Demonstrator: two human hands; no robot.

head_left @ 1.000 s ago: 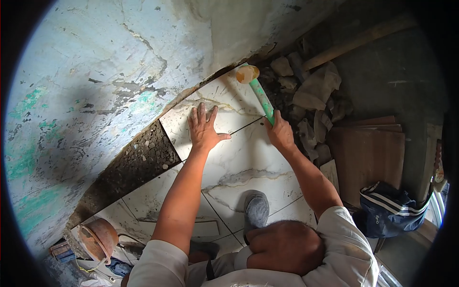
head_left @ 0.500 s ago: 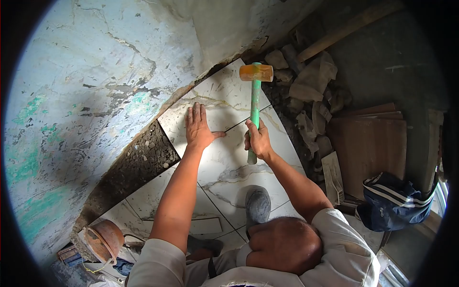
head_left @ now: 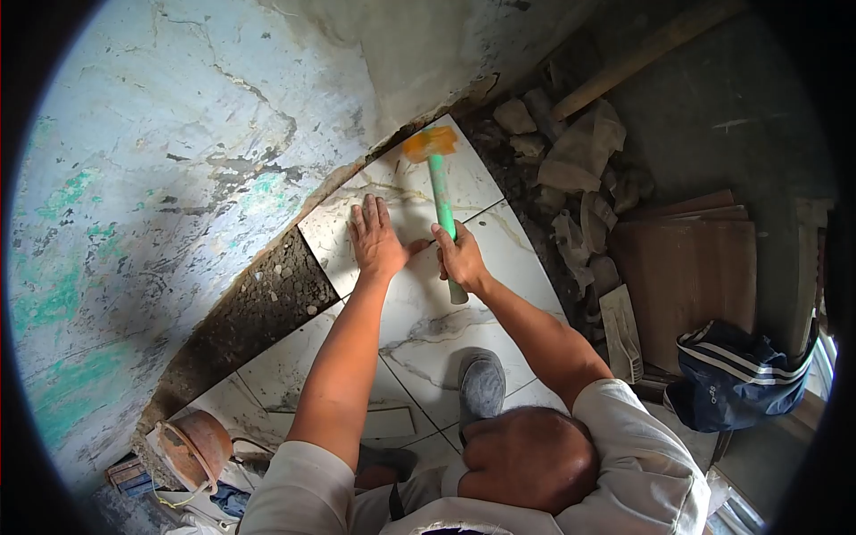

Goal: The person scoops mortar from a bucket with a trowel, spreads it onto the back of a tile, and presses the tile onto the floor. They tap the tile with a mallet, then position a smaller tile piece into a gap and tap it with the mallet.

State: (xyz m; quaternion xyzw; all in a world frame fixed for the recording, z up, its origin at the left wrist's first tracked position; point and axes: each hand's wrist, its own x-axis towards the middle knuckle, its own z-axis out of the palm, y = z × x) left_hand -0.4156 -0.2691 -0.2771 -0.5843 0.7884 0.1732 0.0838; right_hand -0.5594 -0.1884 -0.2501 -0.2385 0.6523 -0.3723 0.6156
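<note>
Well, the right hand (head_left: 462, 259) has its fingers wrapped round the green handle of a mallet (head_left: 442, 196), whose blurred orange head is over the far tile (head_left: 475, 174) by the wall (head_left: 196, 134); from where I stand I can't tell whether it touches. The left hand (head_left: 378, 242) rests flat on that same tile, fingers straight, thumb stuck out to the right. Bare earth (head_left: 276, 285) shows along the wall at left. Brown boards (head_left: 691, 285) and a dark blue bag (head_left: 736, 379) sit at right, a tilted bucket (head_left: 194, 443) near left.
</note>
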